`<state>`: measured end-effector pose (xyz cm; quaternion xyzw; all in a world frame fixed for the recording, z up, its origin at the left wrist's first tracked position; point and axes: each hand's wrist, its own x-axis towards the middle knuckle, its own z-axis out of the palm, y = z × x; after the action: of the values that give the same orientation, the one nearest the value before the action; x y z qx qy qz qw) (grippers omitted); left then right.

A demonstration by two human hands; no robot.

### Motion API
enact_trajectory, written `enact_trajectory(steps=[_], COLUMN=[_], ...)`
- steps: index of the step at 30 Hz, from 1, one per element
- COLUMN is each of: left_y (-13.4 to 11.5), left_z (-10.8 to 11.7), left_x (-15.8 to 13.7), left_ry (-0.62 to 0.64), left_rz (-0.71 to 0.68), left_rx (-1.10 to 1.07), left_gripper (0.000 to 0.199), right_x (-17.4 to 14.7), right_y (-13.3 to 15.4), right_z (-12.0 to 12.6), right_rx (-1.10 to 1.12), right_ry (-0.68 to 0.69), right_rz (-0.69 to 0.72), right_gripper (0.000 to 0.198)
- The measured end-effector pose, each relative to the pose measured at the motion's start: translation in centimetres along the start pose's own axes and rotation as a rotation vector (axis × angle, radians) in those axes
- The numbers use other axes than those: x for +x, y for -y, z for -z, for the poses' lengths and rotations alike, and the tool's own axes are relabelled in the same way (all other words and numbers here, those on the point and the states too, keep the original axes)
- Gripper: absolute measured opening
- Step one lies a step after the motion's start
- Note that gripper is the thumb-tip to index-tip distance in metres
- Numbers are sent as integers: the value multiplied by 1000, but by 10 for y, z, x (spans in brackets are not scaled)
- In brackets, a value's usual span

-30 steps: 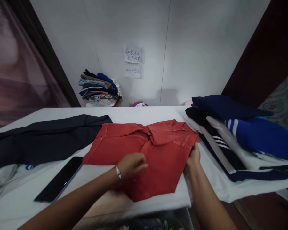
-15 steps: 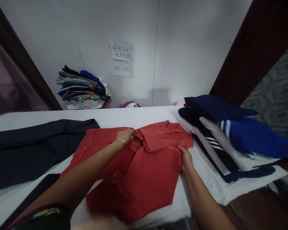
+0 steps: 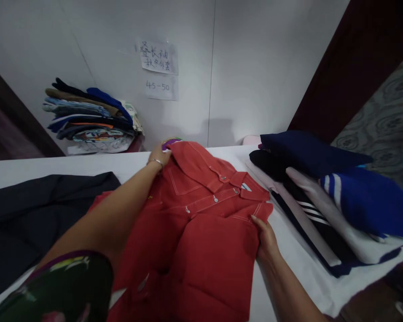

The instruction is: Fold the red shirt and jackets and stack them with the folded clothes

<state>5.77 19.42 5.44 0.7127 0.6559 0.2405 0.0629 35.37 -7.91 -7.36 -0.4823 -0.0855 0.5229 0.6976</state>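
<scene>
A red denim-style jacket with white stitching and metal buttons lies across the white table, its collar pointing right. My left hand, with a bracelet on the wrist, grips the jacket's far edge near the back of the table and lifts that part. My right hand pinches the right side near the shoulder, thumb on top and the other fingers underneath. The near part of the jacket bulges toward me, and its lower end is partly hidden by my left arm.
Dark trousers-like cloth lies at the left. A stack of folded clothes stands at the back left. More garments, including a blue one with white stripes, are piled at the right. Handwritten notes hang on the wall.
My left hand has moved back and left with the jacket's far side, spreading it and baring the collar, label and button row. My right hand keeps its hold near the shoulder.
</scene>
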Motion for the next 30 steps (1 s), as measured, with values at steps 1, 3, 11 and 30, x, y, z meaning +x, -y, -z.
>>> enact_trajectory(steps=[1,3,11,30], left_y=[0,6,101,63], left_z=[-12,-31,-1,96], left_x=[-10,-36,-145,-311], left_ry=[19,61,304,176], left_rz=[-39,-125,-97,-357], left_rx=[-3,34,126,476], left_gripper=[44,44,46,26], right_x=[0,1,1,-21], right_y=[0,-1,0,8], right_z=[0,1,3,13], right_rx=[-2,-12,-43,-327], right_ry=[-6,-12,-18,56], right_rz=[0,1,6,363], right_gripper=[42,43,41,50])
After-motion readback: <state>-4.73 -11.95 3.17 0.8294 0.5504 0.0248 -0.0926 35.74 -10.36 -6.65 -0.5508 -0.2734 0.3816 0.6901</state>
